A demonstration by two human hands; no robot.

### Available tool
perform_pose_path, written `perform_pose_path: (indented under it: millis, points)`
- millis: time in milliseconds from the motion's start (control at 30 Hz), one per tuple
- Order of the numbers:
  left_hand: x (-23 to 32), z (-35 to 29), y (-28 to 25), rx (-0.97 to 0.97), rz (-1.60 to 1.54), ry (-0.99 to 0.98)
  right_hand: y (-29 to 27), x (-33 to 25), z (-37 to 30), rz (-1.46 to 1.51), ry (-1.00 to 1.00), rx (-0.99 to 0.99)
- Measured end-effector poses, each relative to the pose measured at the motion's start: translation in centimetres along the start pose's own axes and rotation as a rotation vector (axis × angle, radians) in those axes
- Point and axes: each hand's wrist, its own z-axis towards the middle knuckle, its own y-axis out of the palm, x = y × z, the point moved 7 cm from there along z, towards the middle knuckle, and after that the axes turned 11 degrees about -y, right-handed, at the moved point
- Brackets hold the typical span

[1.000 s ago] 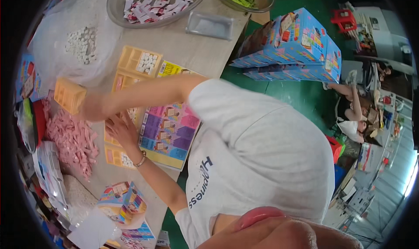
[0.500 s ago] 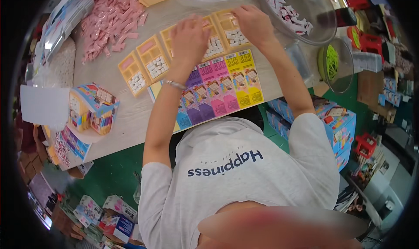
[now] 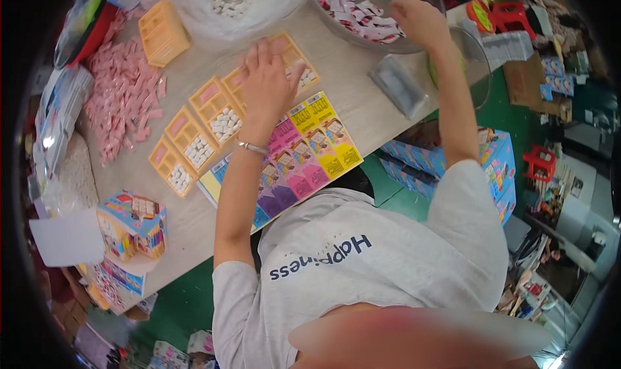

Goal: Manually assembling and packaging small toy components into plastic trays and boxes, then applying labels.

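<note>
While the left hand [image 3: 268,78] lies over the row of yellow trays [image 3: 217,110] in the head view, its fingers [image 3: 260,53] reach forward, slightly spread, and its thumb stands well out to the right. The palm covers part of the trays, so whether anything sits under it I cannot tell. The thumb's tip is at the white pieces [image 3: 303,76] of the rightmost tray; contact there is unclear.

The right hand [image 3: 417,23] is at the right side of a clear bowl [image 3: 362,43] of red-and-white packets [image 3: 356,13], its fingers curled in with little gap between them. Whether they pinch a packet I cannot tell.

The trays stand slantwise on the table [image 3: 184,246], side by side, pink packets in their far compartments and white pieces in the near ones. Along their near side lies a multicoloured printed sheet [image 3: 314,165], partly beneath the left forearm. A pile of pink packets [image 3: 126,87] and a stack of yellow trays [image 3: 163,32] lie beyond, to the left. A clear plastic box [image 3: 398,84] rests between the sheet and the bowl.
</note>
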Motion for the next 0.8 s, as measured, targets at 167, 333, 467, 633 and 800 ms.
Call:
perform_pose_path:
  millis: [167,333,467,633,800]
  points:
    - [0.8,-0.1,2.9,0.077,0.091,0.100,2.7,8.8,-0.9,0.029,-0.039,-0.169]
    - [0.3,-0.3,2.7,0.046,0.081,0.104,7.8,2.4,5.2,0.021,-0.116,-0.422]
    - [1.2,-0.7,-0.5,0.049,-0.035,0.119,10.9,1.9,7.0,-0.152,-0.158,-0.454]
    - [-0.8,-2.5,-5.3,-0.045,-0.386,-0.101,3.3,-2.3,7.1,-0.016,-0.064,-0.352]
    - [4.8,-4.8,-11.0,0.081,-1.004,0.042,-0.5,-11.8,-1.3,1.301,-0.175,-0.659]
